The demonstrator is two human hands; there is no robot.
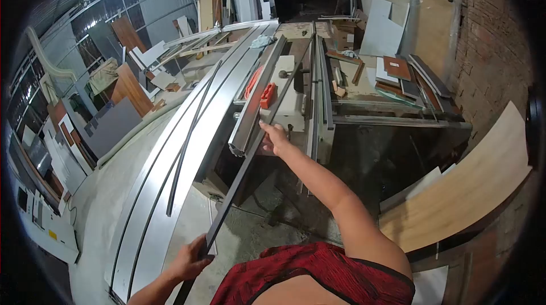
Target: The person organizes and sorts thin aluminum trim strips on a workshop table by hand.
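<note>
A long dark strip (232,194) runs diagonally from the bottom of the view up past the saw's fence. My left hand (190,258) is closed around its lower part. Higher up, my right hand (274,137) grips the same strip beside the end of the metal fence rail (242,137). A second thin dark strip (185,151) lies on the silver sliding table (151,191) to the left. Just beyond my right hand, a red-orange piece (268,95) sits next to the rail.
Wood offcuts (392,80) are piled on the right-hand table. A curved wooden panel (460,191) stands at the right. Boards (114,128) lean at the left, and a light blue cloth (262,41) rests at the far end of the sliding table.
</note>
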